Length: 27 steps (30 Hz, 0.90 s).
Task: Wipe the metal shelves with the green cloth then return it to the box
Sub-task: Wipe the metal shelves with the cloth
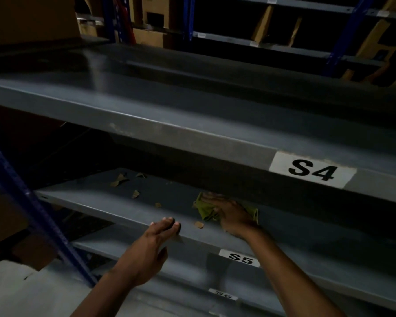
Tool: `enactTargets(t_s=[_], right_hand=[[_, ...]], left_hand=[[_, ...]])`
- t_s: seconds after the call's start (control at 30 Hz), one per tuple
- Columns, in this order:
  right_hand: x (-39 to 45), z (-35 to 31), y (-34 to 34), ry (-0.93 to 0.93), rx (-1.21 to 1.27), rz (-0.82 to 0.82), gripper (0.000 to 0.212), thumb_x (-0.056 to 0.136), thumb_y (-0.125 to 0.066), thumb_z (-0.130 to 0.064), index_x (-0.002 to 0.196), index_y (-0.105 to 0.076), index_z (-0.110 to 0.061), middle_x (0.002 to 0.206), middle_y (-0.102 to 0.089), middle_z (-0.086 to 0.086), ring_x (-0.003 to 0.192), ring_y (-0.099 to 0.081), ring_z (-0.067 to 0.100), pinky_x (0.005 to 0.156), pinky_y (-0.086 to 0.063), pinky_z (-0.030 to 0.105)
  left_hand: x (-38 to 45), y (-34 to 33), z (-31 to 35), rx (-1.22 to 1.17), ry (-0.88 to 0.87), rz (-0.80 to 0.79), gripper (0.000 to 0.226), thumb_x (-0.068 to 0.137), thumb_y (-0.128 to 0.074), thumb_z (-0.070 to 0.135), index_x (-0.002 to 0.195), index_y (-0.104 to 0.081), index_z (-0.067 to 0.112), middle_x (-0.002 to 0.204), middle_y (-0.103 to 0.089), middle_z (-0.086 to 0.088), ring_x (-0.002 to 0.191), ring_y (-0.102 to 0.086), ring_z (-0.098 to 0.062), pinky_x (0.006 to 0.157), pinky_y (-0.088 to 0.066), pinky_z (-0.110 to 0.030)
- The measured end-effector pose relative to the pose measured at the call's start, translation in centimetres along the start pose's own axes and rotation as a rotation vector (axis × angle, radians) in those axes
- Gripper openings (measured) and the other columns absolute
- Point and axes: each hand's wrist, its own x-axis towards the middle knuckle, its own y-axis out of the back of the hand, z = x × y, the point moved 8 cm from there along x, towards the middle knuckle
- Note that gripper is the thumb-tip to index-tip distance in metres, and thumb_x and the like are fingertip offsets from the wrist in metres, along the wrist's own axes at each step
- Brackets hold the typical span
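The green cloth [205, 210] lies crumpled on the grey metal shelf labelled S5 [114, 202]. My right hand [229, 213] presses flat on the cloth, fingers stretched out over it and pointing left. My left hand [156, 241] rests on the front edge of the same shelf, fingertips hooked over the lip, a short way left of the cloth. Above it runs the wider shelf labelled S4 [192, 115], bare on top. The box is not in view.
Several dry brown scraps [120, 179] lie on the S5 shelf left of the cloth, one [199, 224] near the front edge. A blue upright post [39, 216] stands at left, cardboard boxes [21, 243] beside it. A lower shelf S6 [223, 295] sits below. More racks fill the dark background.
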Motion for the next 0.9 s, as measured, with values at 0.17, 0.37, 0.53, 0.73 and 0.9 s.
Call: enactTargets(t_s=[0.17,0.37,0.53,0.73,0.9], right_hand=[[-1.9,-2.0,-1.5,0.061,0.074,-0.083,0.062,0.086,-0.043,0.006,0.131,-0.054,-0.036,0.14,-0.042,-0.027,0.128,-0.031,-0.017,0.113,-0.021,0.014],[-4.0,-1.9,-0.5,-0.005,0.296,0.068,0.049,0.091,-0.045,0.004,0.123,-0.059,-0.03,0.122,-0.053,-0.029,0.112,-0.046,-0.021,0.097,-0.033,0.005],[-1.6,-2.2,-1.2,0.053,0.036,-0.013,0.054,0.091,-0.046,-0.003,0.137,-0.048,-0.031,0.144,-0.039,-0.02,0.133,-0.031,-0.008,0.112,-0.018,0.01],[-1.9,-3.9,-2.4,0.117,-0.103,-0.039,0.063,0.087,-0.047,-0.002,0.141,-0.04,-0.033,0.15,-0.032,-0.018,0.136,-0.021,-0.007,0.115,-0.015,0.015],[-5.4,-5.8,-3.7,0.242,-0.023,-0.091,0.057,0.092,-0.047,-0.01,0.144,-0.036,-0.031,0.151,-0.031,-0.017,0.139,-0.02,-0.007,0.114,-0.01,0.011]], left_hand=[[0.0,0.0,-0.1,-0.001,0.0,-0.027,0.073,0.089,-0.055,0.009,0.146,-0.021,0.039,0.152,-0.011,0.023,0.139,-0.004,0.008,0.11,0.007,-0.009],[0.1,0.5,-0.4,-0.045,0.007,-0.029,0.071,0.088,-0.054,0.006,0.145,-0.027,0.038,0.148,-0.013,0.025,0.139,-0.009,0.007,0.104,0.003,-0.001],[0.1,0.7,-0.5,-0.06,0.013,-0.026,0.071,0.087,-0.049,-0.001,0.146,-0.03,0.033,0.147,-0.017,0.023,0.137,-0.011,0.007,0.105,-0.001,-0.002],[0.1,0.6,-0.6,-0.051,0.024,-0.034,0.075,0.087,-0.051,-0.002,0.146,-0.025,0.036,0.144,-0.013,0.027,0.136,-0.009,0.008,0.108,-0.006,-0.008],[0.0,-0.2,-1.2,-0.047,0.008,-0.062,0.076,0.085,-0.052,0.002,0.147,-0.024,0.038,0.15,-0.013,0.024,0.14,-0.01,0.003,0.114,-0.013,-0.017]])
